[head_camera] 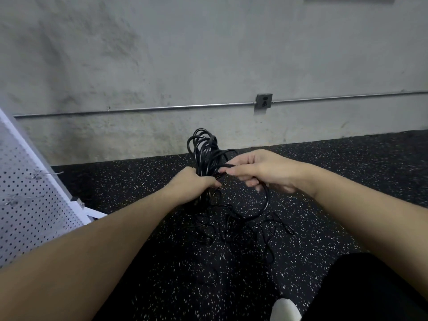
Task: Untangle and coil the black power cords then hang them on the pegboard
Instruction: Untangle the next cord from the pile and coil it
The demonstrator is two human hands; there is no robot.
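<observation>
The left hand (pixel 193 181) is clenched around the waist of a bundle of black power cords (pixel 205 149), whose gathered loops stand up and away from the person toward the wall, so the coil's long axis runs roughly upright from the fist. The right hand (pixel 259 170) sits just beside it, to the right and level with it, pinching a single strand between thumb and fingertips — that strand curves down in a wide loop below the right hand and joins the loose tangle (pixel 238 230) still lying on the floor (pixel 139 186) directly beneath and nearer the person than both hands. The next loop, I judge, has to come up from that slack on the right side and be fed leftward into the fist. The floor is black speckled rubber; a white pegboard (pixel 30 198) leans at the left, well apart from the cords, and a concrete wall (pixel 162 66) with a conduit and outlet (pixel 264 101) stands behind.
</observation>
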